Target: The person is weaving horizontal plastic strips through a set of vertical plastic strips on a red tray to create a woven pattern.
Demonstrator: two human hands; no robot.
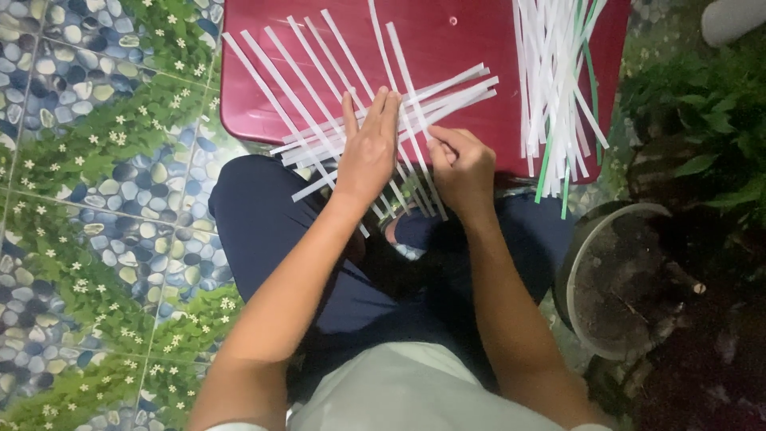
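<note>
At the frame's centre, our left hand [369,150] lies flat, fingers straight and together, pressing the crossed white strips [343,120] down on the red worktop [479,48], apparently to keep the weave from shifting. Just to its right, our right hand [463,168] is curled, its grip narrow, pinching the near end of one strip between thumb and fingertips. Both forearms reach up from the lower frame over our dark-trousered lap. A loose bundle of white and green strips [558,80] lies at upper right, near a plant pot [614,279].
</note>
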